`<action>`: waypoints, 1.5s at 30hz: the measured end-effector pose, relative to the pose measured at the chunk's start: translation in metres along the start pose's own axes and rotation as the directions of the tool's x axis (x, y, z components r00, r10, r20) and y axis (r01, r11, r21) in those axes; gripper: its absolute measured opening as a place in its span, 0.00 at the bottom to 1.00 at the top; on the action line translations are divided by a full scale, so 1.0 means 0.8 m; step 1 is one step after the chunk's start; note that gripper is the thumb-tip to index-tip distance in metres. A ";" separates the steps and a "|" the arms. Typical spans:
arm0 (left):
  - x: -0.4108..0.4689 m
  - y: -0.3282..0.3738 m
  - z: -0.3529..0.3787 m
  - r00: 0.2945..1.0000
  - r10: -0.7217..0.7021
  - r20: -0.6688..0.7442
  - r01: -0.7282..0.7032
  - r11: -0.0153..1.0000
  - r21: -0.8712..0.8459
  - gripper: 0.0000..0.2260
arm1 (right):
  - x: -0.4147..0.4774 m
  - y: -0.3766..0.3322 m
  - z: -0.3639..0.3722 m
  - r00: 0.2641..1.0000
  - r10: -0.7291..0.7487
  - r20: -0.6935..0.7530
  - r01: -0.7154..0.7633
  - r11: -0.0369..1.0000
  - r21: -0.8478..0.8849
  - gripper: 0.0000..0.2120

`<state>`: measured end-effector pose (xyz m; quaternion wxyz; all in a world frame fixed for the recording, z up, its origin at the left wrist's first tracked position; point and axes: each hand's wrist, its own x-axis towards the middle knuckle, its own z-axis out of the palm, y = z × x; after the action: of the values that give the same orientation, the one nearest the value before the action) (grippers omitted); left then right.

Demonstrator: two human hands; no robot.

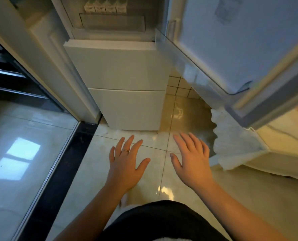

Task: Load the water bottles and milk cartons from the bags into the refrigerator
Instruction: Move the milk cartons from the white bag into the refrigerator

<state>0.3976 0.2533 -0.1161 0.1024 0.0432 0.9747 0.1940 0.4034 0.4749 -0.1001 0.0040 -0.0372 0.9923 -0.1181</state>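
Both grips, left hand (125,164) and right hand (191,160), are held wide and empty; another item is likely to be fetched from the bag (231,141).

Glossy beige floor tiles (249,197); window reflection (23,148) on grey floor (14,197), left. Black threshold strip (68,171) between them. White frilled cloth (231,145) at right; small wall tiles (177,86) behind

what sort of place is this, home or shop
Most likely a home kitchen: a white refrigerator with its upper door open, a row of cartons on a shelf inside, and a glossy tiled floor.
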 end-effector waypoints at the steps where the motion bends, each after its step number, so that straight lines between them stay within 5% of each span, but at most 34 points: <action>1: -0.012 0.023 0.013 1.000 -0.009 0.007 0.009 1.000 -0.001 0.32 | -0.019 0.022 -0.003 1.000 0.000 0.005 0.000 1.000 -0.003 0.27; 6: -0.066 0.133 0.073 0.997 0.023 0.077 -0.019 0.998 -0.054 0.30 | -0.104 0.119 -0.017 0.998 0.060 0.012 -0.060 0.998 0.006 0.27; 15: -0.079 0.282 0.123 0.936 0.270 0.228 -0.273 0.962 -0.016 0.29 | -0.197 0.261 -0.061 0.968 0.244 -0.060 -0.239 0.968 0.082 0.29; 32: 0.093 0.577 0.237 0.772 0.523 0.361 -0.546 0.837 -0.043 0.28 | -0.168 0.559 -0.126 0.882 0.468 -0.061 -0.463 0.883 0.080 0.28; 39: 0.169 0.672 0.251 0.793 0.502 0.345 -0.516 0.855 -0.057 0.26 | -0.106 0.669 -0.154 0.855 0.509 -0.099 -0.495 0.858 0.134 0.28; 45: 0.224 0.713 0.258 0.881 0.408 0.241 -0.399 0.913 -0.087 0.25 | -0.041 0.739 -0.175 0.896 0.417 -0.151 -0.392 0.904 0.174 0.28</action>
<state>0.2931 0.8769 -0.1148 0.1847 0.2677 0.9195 0.2207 0.3904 1.0836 -0.1027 -0.0610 0.1818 0.9636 -0.1864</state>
